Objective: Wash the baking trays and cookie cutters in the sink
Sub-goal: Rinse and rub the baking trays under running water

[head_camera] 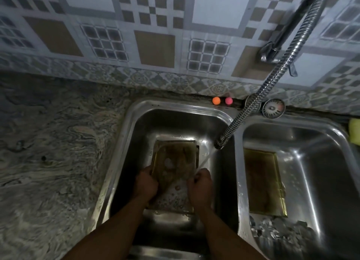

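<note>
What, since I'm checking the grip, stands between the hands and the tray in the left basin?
Nothing visible: the left hand and right hand both grip the baking tray by its side edges. Water from the faucet hose falls beside the right hand.

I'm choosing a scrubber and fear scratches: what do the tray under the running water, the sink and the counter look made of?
The tray looks like thin sheet metal, brownish-gold and stained, judging by its folded rim. The sink looks like stainless steel: silvery with sharp reflections. The counter looks like polished stone with swirling veins, though laminate is possible.
</note>
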Demonstrator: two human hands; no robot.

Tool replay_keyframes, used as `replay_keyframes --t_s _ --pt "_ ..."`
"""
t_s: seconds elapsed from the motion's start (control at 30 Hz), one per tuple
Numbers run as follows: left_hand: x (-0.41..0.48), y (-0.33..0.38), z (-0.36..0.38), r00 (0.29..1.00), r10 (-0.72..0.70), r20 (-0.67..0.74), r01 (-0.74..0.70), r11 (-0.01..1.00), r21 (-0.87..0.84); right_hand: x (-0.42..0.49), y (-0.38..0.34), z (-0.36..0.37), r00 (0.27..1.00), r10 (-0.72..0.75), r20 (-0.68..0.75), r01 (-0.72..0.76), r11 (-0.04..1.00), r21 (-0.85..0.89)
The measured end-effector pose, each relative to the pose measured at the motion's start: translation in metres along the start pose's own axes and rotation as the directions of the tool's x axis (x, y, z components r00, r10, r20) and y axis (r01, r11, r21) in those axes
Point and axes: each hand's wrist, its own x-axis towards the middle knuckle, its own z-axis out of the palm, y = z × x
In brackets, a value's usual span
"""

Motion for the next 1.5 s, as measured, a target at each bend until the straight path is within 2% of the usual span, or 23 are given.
replay_keyframes --t_s 0.1,0.2,0.47,0.53,0.6,0.7,0.77,0.83,0.87,0.93,0.97,1.0,1.07,1.13,1.2,1.27,1.37,1.43,1.5 --pt "-0.003 0.0 -0.001 1.0 -0.005 0.013 0.005 1.0 0.005 -0.003 -0.006 -0.001 0.999 -0.048 -0.004 0.047 0.999 -0.007" --pt "-0.01 0.007 -0.001 1.0 0.007 -0.004 -0.006 1.0 0.017 -0.003 -0.012 -0.004 0.999 -0.018 0.032 0.018 1.0 0.014" --pt "-0.021 0.024 0.001 0.998 0.062 0.006 -0.06 0.982 -0.179 0.0 -0.037 -0.025 0.994 -0.112 0.001 0.111 0.981 0.158" --pt "-0.019 0.03 0.0 0.996 0.043 0.084 -0.016 0.954 -0.299 0.006 -0.045 -0.041 0.997 -0.073 -0.011 0.074 0.979 0.19" --pt "-0.015 0.033 -0.002 0.98 0.042 0.193 0.032 0.931 -0.363 0.02 -0.049 -0.058 0.998 0.054 0.023 -0.057 0.977 0.207" --pt "-0.024 0.051 -0.012 0.93 0.01 0.367 0.16 0.889 -0.43 0.046 -0.042 -0.078 0.97 0.189 0.156 -0.202 0.977 0.074" --pt "-0.033 0.062 -0.019 0.869 -0.023 0.494 0.274 0.854 -0.443 0.055 -0.035 -0.085 0.949 0.232 0.214 -0.238 0.971 0.001" --pt "-0.032 0.062 -0.02 0.845 -0.05 0.533 0.3 0.869 -0.394 0.057 -0.033 -0.09 0.934 0.248 0.258 -0.245 0.969 -0.045" --pt "-0.024 0.057 -0.018 0.845 -0.072 0.53 0.301 0.883 -0.361 0.056 -0.035 -0.091 0.935 0.228 0.27 -0.21 0.973 -0.092" --pt "-0.004 0.04 -0.007 0.849 -0.067 0.524 0.292 0.886 -0.359 0.048 -0.046 -0.098 0.948 0.106 0.301 -0.012 0.955 -0.298" --pt "-0.001 0.038 -0.005 0.851 -0.048 0.523 0.282 0.882 -0.379 0.043 -0.051 -0.1 0.95 0.006 0.313 0.135 0.893 -0.428" --pt "-0.014 0.048 -0.012 0.853 -0.029 0.521 0.273 0.876 -0.398 0.038 -0.056 -0.102 0.93 -0.1 0.353 0.29 0.788 -0.543" --pt "-0.035 0.063 -0.024 0.876 0.013 0.482 0.239 0.856 -0.458 0.027 -0.066 -0.099 0.84 -0.222 0.495 0.518 0.602 -0.608" --pt "-0.041 0.07 -0.027 0.894 0.054 0.444 0.194 0.848 -0.493 0.022 -0.076 -0.098 0.811 -0.173 0.559 0.524 0.641 -0.561" --pt "-0.046 0.076 -0.029 0.91 0.099 0.403 0.129 0.856 -0.5 0.026 -0.082 -0.098 0.826 -0.148 0.543 0.484 0.679 -0.552" --pt "-0.051 0.078 -0.03 0.911 0.173 0.374 0.049 0.855 -0.516 0.028 -0.088 -0.092 0.866 -0.147 0.479 0.433 0.698 -0.57" --pt "-0.055 0.079 -0.03 0.908 0.28 0.313 -0.068 0.835 -0.547 0.035 -0.097 -0.065 0.942 -0.137 0.307 0.268 0.856 -0.443" --pt "-0.055 0.082 -0.031 0.911 0.335 0.241 -0.17 0.837 -0.521 0.035 -0.105 -0.05 0.918 -0.219 0.33 0.341 0.861 -0.379" --pt "-0.053 0.086 -0.029 0.915 0.363 0.177 -0.218 0.813 -0.541 0.026 -0.108 -0.041 0.829 -0.336 0.446 0.508 0.787 -0.351"
